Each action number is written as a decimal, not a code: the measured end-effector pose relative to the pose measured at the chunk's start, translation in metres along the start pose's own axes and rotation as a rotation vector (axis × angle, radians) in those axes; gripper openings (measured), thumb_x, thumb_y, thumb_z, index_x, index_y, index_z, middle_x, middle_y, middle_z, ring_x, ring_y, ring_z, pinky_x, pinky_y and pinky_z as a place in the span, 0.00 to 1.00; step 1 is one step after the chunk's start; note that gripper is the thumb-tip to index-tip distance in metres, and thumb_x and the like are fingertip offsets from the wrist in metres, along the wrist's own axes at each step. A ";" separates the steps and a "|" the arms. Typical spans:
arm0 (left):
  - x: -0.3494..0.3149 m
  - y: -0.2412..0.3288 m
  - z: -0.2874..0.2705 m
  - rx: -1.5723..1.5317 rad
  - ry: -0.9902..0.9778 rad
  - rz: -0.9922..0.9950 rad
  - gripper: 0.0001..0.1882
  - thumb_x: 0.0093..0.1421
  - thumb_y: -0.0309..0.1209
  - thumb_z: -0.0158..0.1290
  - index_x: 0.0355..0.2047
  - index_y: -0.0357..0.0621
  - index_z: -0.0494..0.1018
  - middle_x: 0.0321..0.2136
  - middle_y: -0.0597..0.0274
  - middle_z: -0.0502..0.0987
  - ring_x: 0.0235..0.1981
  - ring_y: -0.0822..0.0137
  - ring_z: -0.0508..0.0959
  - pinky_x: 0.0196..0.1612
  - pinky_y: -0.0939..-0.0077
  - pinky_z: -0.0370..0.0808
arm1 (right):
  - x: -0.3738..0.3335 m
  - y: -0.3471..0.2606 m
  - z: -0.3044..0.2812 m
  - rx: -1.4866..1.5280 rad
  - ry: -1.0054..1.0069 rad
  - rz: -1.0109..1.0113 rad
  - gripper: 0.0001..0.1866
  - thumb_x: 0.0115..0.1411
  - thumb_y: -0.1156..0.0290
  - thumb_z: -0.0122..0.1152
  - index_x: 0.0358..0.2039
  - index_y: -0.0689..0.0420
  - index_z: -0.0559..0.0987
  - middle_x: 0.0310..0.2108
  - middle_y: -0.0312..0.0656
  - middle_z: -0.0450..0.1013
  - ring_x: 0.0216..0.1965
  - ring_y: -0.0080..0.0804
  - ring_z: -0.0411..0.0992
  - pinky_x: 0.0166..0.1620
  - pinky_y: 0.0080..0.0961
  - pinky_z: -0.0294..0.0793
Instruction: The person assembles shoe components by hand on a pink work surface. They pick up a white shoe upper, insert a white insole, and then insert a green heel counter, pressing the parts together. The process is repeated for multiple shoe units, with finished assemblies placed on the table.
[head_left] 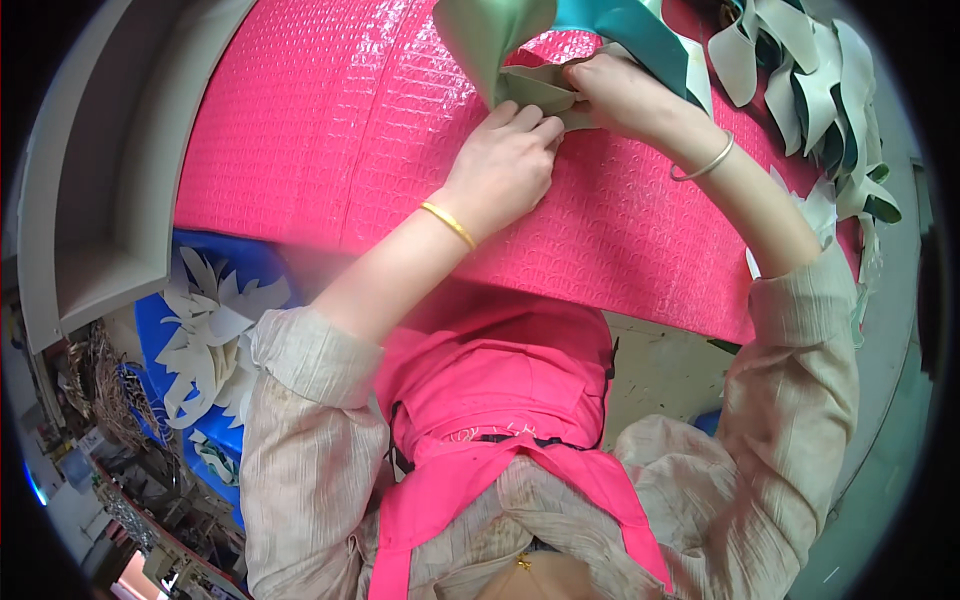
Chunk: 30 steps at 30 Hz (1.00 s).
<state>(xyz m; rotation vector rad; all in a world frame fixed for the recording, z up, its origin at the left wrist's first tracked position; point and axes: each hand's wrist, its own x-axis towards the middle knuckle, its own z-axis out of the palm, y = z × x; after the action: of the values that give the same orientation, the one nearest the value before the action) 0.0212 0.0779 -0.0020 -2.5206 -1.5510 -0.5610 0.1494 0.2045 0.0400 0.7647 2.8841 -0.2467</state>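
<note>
My left hand (508,160) has its fingers curled down on the edge of a pale green, leather-like piece (540,90) on the pink table cover. My right hand (617,92) pinches the same piece just to the right, thumb and fingers pressed together. From the work, a wide pale green flap (490,35) rises to the upper left. A teal flap (635,40) curves away behind my right hand, with whitish backing along its edge. The pieces look like parts of a shoe upper. My fingers hide how they join.
The shiny pink cover (300,130) spreads under the work. Several pale green, teal-lined pieces (800,60) hang in a heap at the far right. A grey tray-like frame (110,200) stands at the left. Below it, white cut pieces (215,330) lie in a blue container (155,325).
</note>
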 end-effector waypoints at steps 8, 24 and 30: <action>0.002 0.012 0.013 0.044 0.070 -0.156 0.13 0.50 0.32 0.50 0.37 0.47 0.74 0.31 0.67 0.67 0.36 0.66 0.67 0.45 0.68 0.63 | 0.012 0.001 -0.001 -0.161 -0.116 -0.083 0.11 0.43 0.68 0.63 0.24 0.61 0.74 0.22 0.50 0.72 0.25 0.45 0.72 0.28 0.34 0.70; 0.035 -0.003 -0.010 0.313 -0.108 0.337 0.06 0.43 0.30 0.48 0.14 0.49 0.74 0.19 0.67 0.69 0.31 0.70 0.70 0.41 0.77 0.64 | -0.020 0.028 -0.040 0.044 -0.314 -0.078 0.07 0.46 0.76 0.55 0.28 0.64 0.76 0.27 0.52 0.71 0.32 0.47 0.70 0.36 0.35 0.68; -0.042 -0.008 -0.056 0.175 -0.329 0.275 0.04 0.42 0.28 0.48 0.15 0.46 0.72 0.26 0.64 0.69 0.32 0.68 0.69 0.39 0.78 0.64 | 0.004 -0.029 -0.020 0.457 -0.422 -0.066 0.16 0.46 0.70 0.61 0.37 0.60 0.76 0.31 0.49 0.73 0.32 0.38 0.71 0.38 0.30 0.69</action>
<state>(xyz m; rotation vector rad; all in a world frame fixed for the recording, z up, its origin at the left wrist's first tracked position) -0.0165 0.0303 0.0332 -2.7193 -1.2368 0.0266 0.1297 0.1856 0.0624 0.5855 2.4711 -0.9714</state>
